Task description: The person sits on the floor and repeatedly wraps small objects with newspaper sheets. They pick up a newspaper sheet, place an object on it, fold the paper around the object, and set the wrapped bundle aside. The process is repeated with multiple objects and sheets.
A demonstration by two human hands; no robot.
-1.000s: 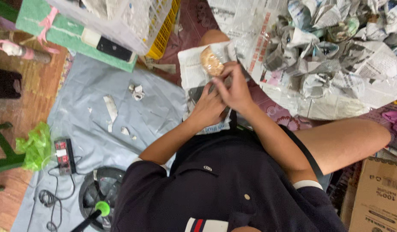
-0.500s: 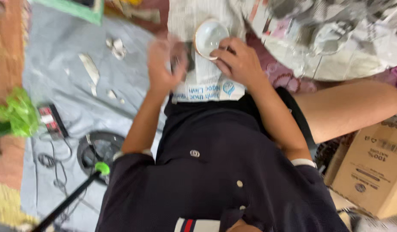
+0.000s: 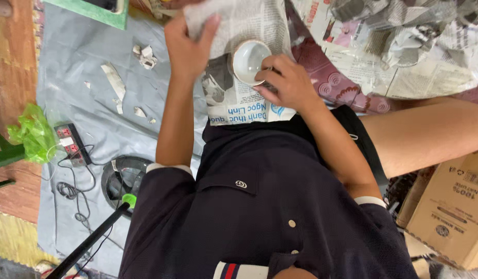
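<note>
Two hands busy: right hand [image 3: 286, 81] grips bowl [image 3: 250, 61], left hand [image 3: 188, 42] lifts newspaper [image 3: 239, 23].

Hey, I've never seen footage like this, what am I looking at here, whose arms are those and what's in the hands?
This is one picture from a camera worn on a person's head, looking straight down, so you see their dark shirt and both of their own arms. There is no machine. The right hand holds a small white bowl by its rim over a sheet of newspaper on the lap. The left hand grips that sheet's upper edge. On the floor lies a grey sheet with paper scraps, a power strip and a green plastic bag. Crumpled newspaper bundles sit upper right, a cardboard box lower right.
</note>
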